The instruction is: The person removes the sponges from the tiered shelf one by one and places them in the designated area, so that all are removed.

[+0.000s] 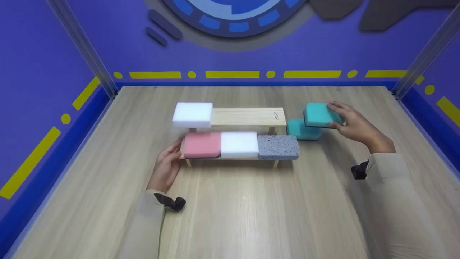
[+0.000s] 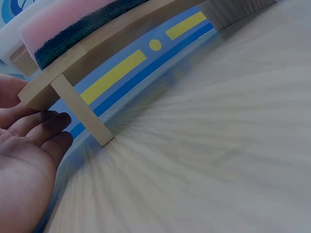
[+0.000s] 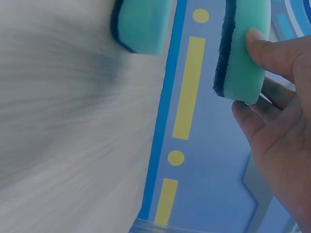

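My right hand (image 1: pixel 361 127) pinches a teal scouring sponge (image 1: pixel 322 114) with a dark underside, raised off the table at the right. In the right wrist view, the thumb lies on one face of that sponge (image 3: pixel 247 58) and the fingers are at its end. A second teal sponge (image 1: pixel 301 130) lies below and to its left. My left hand (image 1: pixel 166 165) grips the left end of the front wooden stand (image 2: pixel 73 63). On this stand sit a pink sponge (image 1: pixel 202 145), a white sponge (image 1: pixel 239 144) and a speckled grey sponge (image 1: pixel 278 147), side by side.
Behind the front stand is another low wooden stand (image 1: pixel 248 116), with a white sponge (image 1: pixel 193 114) on its left end. Both stand on a light wood table (image 1: pixel 230 208). Blue walls (image 1: pixel 251 59) with yellow marks enclose the back and sides.
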Demonstrator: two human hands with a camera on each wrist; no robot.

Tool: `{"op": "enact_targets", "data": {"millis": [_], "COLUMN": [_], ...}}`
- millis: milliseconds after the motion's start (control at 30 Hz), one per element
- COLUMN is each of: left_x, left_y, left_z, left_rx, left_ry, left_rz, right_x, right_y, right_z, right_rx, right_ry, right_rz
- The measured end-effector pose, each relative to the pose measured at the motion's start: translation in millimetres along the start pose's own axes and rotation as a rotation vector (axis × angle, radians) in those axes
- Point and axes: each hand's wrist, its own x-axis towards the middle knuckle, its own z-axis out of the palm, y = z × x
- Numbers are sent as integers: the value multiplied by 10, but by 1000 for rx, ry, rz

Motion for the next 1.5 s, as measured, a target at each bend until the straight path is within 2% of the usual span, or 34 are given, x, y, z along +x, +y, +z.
{"op": "enact_targets", "data": {"millis": [333, 867, 1500], "left_x": [11, 9, -1], "left_y": [4, 5, -11], "left_z": [16, -15, 3], "left_rx": [2, 1, -7], "left_ry": [5, -6, 6], "left_rz": [2, 24, 10], "right_x": [-96, -172, -264], "right_y": [196, 390, 541], "right_z": [22, 99, 134], "right_rx": [3, 18, 24], "right_ry": [37, 38, 17], "right_rz": [-31, 51, 112]}}
